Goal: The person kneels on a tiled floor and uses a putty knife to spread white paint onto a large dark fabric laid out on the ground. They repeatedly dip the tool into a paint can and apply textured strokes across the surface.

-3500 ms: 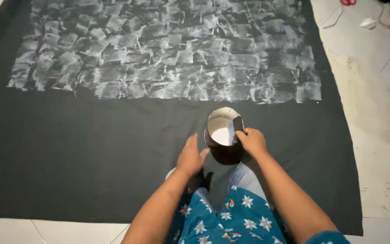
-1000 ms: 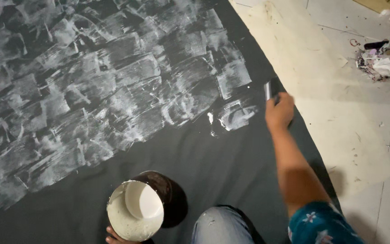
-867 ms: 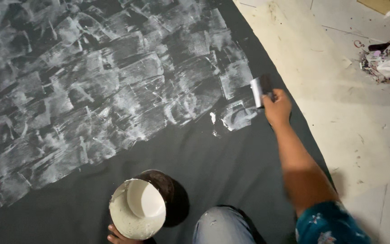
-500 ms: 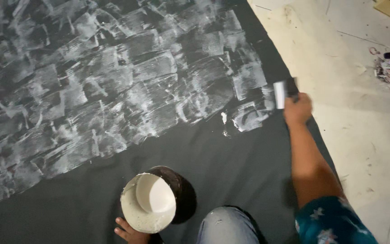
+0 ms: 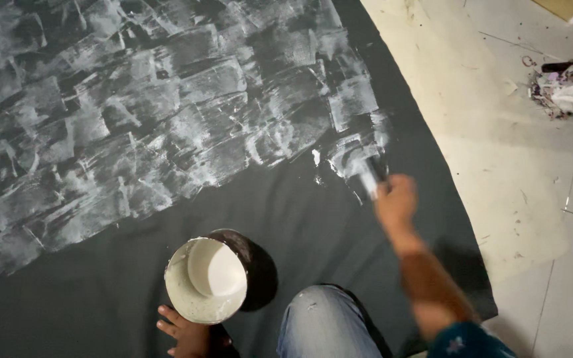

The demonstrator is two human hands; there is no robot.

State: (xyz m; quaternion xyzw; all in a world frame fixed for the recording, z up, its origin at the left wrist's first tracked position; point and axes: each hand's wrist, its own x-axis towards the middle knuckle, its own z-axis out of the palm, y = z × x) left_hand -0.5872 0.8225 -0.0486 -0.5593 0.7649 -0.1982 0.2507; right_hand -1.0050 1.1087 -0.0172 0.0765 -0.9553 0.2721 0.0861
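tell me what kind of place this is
Probably a home floor used as a makeshift painting spot: a large dark cloth spread over pale floor tiles, a tub of white paint on it, and a small litter pile nearby.

Bare forearms, a teal flower-print sleeve (image 5: 465,341), paint-flecked blue jeans (image 5: 326,325)

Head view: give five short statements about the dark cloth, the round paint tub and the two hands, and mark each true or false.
1. The right hand holds a flat scraper against the dark grey cloth. True.
2. The round tub of white paint stands on the pale floor tiles. False: it stands on the cloth.
3. The left hand is at the tub's near side. True.
4. White strokes cover the whole cloth. False: the near strip is bare.
5. The heap of scraps lies on the cloth. False: it lies on the tiled floor.
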